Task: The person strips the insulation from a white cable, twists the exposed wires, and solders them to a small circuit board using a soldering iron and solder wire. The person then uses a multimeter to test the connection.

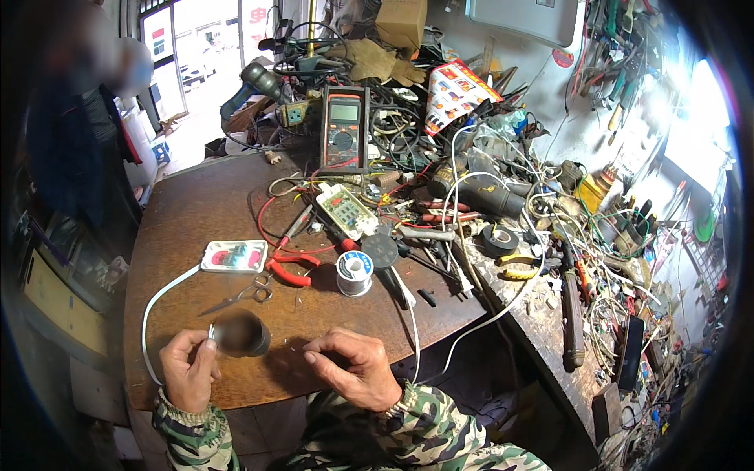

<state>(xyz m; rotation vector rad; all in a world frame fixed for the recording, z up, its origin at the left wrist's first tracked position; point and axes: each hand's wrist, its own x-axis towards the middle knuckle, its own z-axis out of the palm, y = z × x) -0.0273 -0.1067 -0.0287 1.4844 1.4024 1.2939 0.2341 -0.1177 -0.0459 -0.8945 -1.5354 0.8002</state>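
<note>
The left hand [188, 369], at the lower left of the frame, pinches a small pale piece [211, 332] between thumb and forefinger; its exact kind is too small to tell. Just beside it stands a dark round object [243, 333], blurred. The right hand [355, 367], at the lower centre, is held with loosely curled fingers, the thumb apart from the forefinger and nothing visible between them. Both forearms wear camouflage sleeves [436, 424]. On the brown surface [188, 224], above the left hand, lie scissors [259, 293] and, left of centre, an opened white case [234, 257], from which a white cable [148, 318] curves down toward the left wrist. Red-handled pliers [292, 273] lie near the case's right side. At the centre stands a spool of solder [354, 274]; just beyond it, a pale housing with a circuit board [346, 210] lies tilted. A multimeter [344, 132] stands at the upper centre, before heaped cables and tools. At the right, a roll of black tape [499, 241] lies near yellow-handled pliers [520, 267].
</note>
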